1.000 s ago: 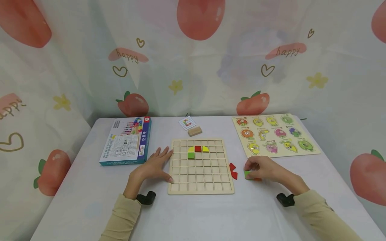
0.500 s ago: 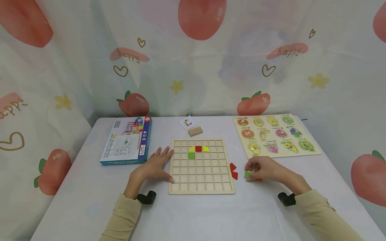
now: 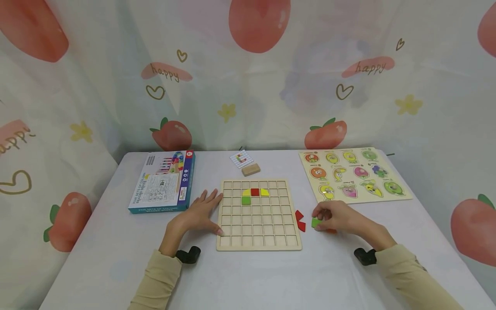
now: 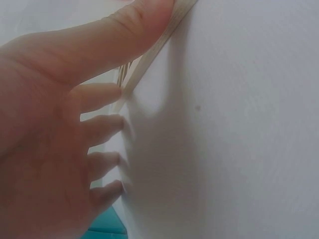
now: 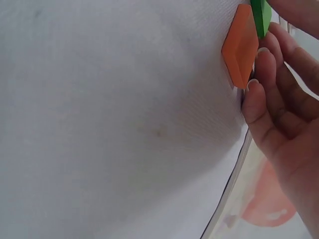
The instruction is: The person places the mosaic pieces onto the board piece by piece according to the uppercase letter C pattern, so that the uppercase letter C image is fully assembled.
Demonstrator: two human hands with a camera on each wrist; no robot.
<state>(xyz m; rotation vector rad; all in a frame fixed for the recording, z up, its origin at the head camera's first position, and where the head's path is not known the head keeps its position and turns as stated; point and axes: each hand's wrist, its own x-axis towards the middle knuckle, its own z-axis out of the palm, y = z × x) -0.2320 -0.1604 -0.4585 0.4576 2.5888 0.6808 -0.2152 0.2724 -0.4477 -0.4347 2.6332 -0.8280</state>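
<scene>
A wooden grid board (image 3: 259,242) lies in mid-table, with yellow (image 3: 264,192), red (image 3: 254,191) and green tiles (image 3: 246,200) set in its upper cells. My left hand (image 3: 195,215) rests spread at the board's left side, its thumb on the rim near the lower corner. To the right of the board, my right hand (image 3: 341,216) pinches a green tile (image 3: 315,222) between thumb and fingers. Under that hand is an orange tile (image 5: 241,47), mostly covered in the head view, its faceted shape plain in the right wrist view. Red tiles (image 3: 301,226) lie against the board's right edge.
Behind the board are a small wooden block (image 3: 251,169) and a pattern card (image 3: 241,159). A boxed toy set (image 3: 160,185) stands at the left, and a fruit puzzle board (image 3: 354,174) lies at the back right. A printed curtain (image 3: 255,103) hangs behind the table.
My right hand has shifted slightly to the left with the green tile. The left hand and the board hold their place.
</scene>
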